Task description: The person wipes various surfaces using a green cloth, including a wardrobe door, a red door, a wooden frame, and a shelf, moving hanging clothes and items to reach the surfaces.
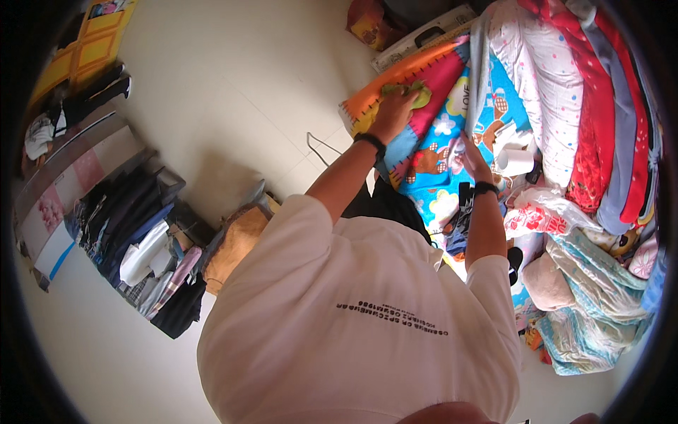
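Note:
My left hand [393,115] holds a crumpled green cloth [422,96] against a patchwork-print blanket [434,79] in orange, red and blue. A dark band circles that wrist. Further right, my right hand [475,163] rests over a bright blue blanket [439,124] printed with bears and flowers. Its fingers point toward the lower end of a grey cloth edge [479,79]; whether they grip it is unclear. Beside this hand lie a white paper roll [515,162] and a white plastic bag with red print [545,214].
Folded white dotted bedding [553,90] and red bedding [588,159] are heaped at right, above a teal-and-cream quilt [593,297]. A pale case [424,37] stands behind the blankets. A bent metal wire [318,143] juts up left. Dark clothes [122,206] hang far left.

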